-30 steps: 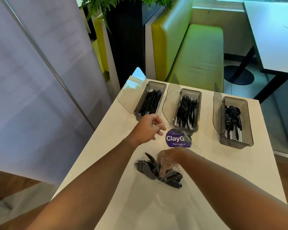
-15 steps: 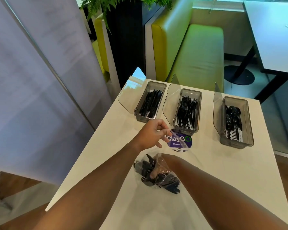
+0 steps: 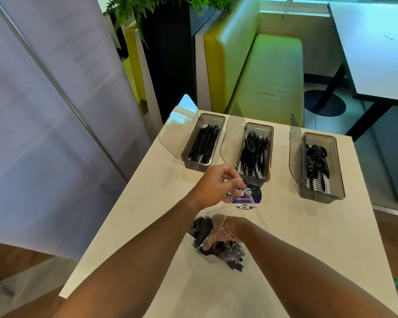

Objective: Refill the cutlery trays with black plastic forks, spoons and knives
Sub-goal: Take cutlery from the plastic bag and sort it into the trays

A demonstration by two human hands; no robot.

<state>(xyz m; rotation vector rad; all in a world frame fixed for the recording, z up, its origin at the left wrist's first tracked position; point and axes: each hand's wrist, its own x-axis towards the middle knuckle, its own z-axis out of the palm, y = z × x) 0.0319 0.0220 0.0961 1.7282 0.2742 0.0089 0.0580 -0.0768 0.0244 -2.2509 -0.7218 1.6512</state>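
Note:
Three grey trays with raised clear lids stand at the far side of the white table (image 3: 331, 237): the knife tray (image 3: 194, 163) on the left, the fork tray (image 3: 268, 157) in the middle, the spoon tray (image 3: 337, 180) on the right. A clear plastic bag (image 3: 232, 258) with black cutlery lies near the table's middle. My left hand (image 3: 216, 187) pinches the bag's upper edge and holds it up. My right hand (image 3: 221, 235) is inside the bag, fingers curled round black cutlery.
A round purple sticker (image 3: 251, 199) lies on the table under the lifted bag edge. A green bench (image 3: 262, 72) and a planter (image 3: 166, 53) stand behind the table. Another table (image 3: 377, 42) is at the far right, a grey partition (image 3: 44, 111) on the left.
My left hand has moved right and nearer with the bag's edge, over the sticker. My right hand has pushed deeper into the bag and closed on the cutlery.

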